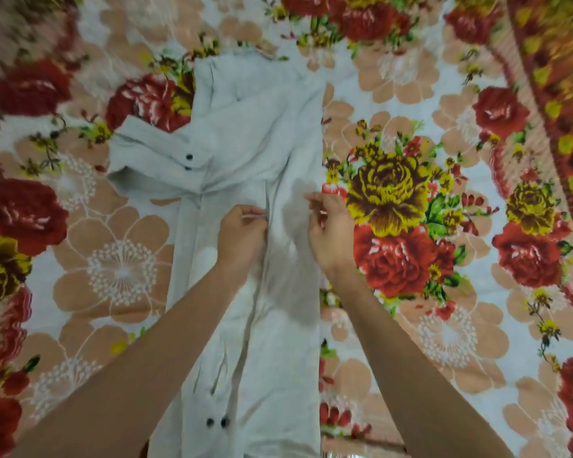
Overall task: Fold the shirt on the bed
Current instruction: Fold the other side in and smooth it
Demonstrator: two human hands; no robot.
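The left hand [242, 234], well left of the yellow rose [389, 190], pinches only a thin ridge of the shirt [278, 358], so a pull could drag the narrow folded panel askew. The right hand [331, 229], just beside the rose, has curled fingers, but I cannot tell its grip. The pale grey shirt lies lengthwise on the bed [460, 342], left of the rose. Its hem is nearest, and a buttoned cuff [166, 157] juts out farther off.
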